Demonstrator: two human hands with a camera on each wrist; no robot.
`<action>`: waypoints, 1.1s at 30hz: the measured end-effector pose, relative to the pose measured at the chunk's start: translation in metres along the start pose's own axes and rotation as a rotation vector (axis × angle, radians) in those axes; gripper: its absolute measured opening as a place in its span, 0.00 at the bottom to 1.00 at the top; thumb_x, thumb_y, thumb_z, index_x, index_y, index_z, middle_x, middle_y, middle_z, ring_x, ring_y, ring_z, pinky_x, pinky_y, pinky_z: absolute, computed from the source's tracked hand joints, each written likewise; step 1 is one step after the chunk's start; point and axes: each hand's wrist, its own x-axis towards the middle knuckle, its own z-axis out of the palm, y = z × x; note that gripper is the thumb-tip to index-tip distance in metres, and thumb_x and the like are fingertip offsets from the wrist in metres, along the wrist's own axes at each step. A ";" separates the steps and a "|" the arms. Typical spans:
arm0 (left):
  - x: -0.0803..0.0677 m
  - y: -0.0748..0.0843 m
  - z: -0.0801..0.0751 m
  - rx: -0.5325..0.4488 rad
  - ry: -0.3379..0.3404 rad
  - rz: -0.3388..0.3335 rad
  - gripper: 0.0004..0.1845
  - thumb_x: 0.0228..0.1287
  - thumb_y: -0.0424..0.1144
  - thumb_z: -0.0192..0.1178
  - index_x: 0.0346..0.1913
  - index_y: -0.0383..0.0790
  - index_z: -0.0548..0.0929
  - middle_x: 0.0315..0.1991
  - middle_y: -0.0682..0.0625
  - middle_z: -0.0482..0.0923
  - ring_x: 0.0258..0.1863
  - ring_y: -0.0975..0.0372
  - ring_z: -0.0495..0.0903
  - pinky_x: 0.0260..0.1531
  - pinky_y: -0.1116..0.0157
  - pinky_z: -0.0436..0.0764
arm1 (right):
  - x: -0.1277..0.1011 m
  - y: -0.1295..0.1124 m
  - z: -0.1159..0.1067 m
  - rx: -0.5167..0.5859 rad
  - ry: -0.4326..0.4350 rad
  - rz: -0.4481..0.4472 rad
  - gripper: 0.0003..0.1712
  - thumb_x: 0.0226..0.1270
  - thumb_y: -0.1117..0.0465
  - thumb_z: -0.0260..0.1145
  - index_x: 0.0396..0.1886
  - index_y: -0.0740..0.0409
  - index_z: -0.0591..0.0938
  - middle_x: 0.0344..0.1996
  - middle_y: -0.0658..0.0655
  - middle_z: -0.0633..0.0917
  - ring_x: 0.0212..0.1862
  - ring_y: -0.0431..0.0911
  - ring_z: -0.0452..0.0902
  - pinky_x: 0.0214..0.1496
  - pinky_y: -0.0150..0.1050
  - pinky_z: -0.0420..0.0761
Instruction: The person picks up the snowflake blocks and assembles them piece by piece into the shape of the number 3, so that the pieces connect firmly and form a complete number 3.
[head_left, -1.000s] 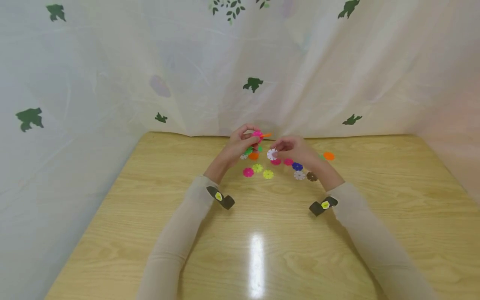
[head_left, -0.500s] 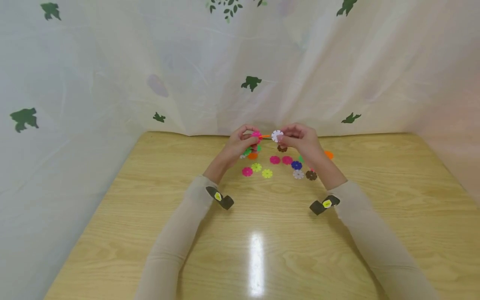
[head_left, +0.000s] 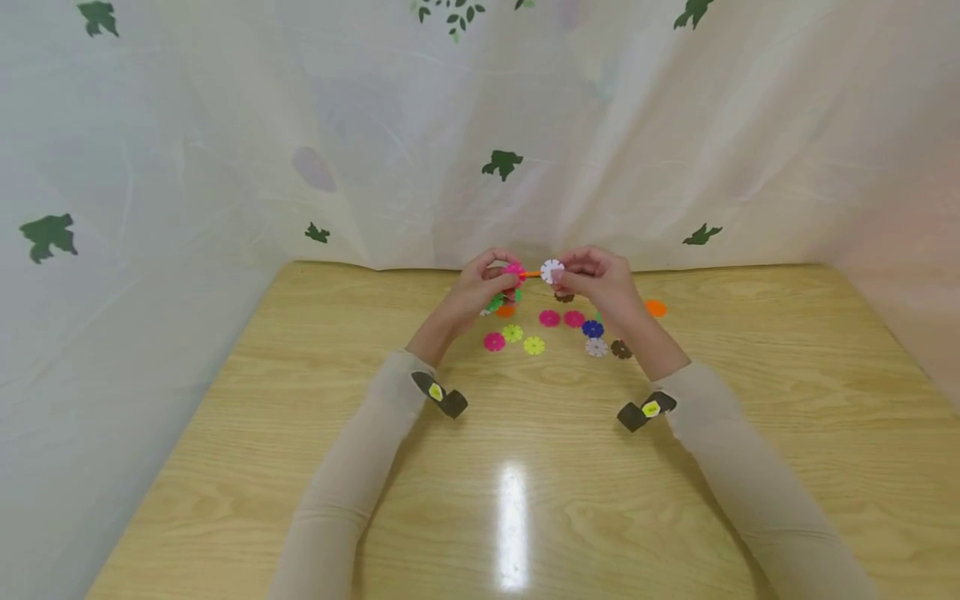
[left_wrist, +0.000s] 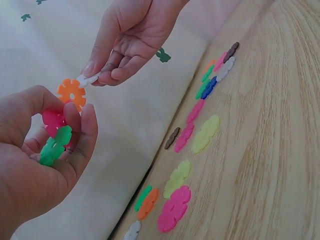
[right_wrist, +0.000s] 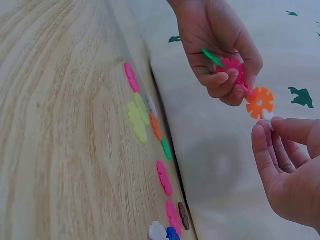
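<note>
My left hand (head_left: pixel 482 287) holds a small chain of notched plastic snowflake discs above the far part of the table. In the left wrist view, a green disc (left_wrist: pixel 56 145) lies against the fingers. Pink discs (left_wrist: pixel 54 121) sit between the fingertips, partly covered, and an orange disc (left_wrist: pixel 71 93) sticks out past them. My right hand (head_left: pixel 602 275) pinches a white snowflake disc (head_left: pixel 551 271) between thumb and fingers. The white disc is at the orange disc's notched edge, set crosswise to it in the right wrist view, where the orange disc (right_wrist: pixel 260 103) faces the camera.
Loose discs lie flat under the hands: a pink one (head_left: pixel 494 342), yellow ones (head_left: pixel 534 345), a blue one (head_left: pixel 592 328), a brown one (head_left: pixel 622 349) and an orange one (head_left: pixel 656 308). A patterned curtain (head_left: pixel 420 167) hangs behind the wooden table (head_left: pixel 570 483).
My right hand has lifted the white disc from low over the loose discs, then brought it left against the orange disc. The left hand has stayed nearly still with its chain.
</note>
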 end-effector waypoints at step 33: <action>-0.004 0.006 0.010 -0.098 0.026 0.040 0.14 0.68 0.28 0.64 0.54 0.26 0.79 0.39 0.49 0.80 0.42 0.55 0.85 0.64 0.39 0.75 | -0.003 -0.006 0.001 -0.055 -0.014 -0.076 0.12 0.65 0.68 0.72 0.47 0.65 0.87 0.35 0.49 0.91 0.35 0.43 0.88 0.43 0.37 0.90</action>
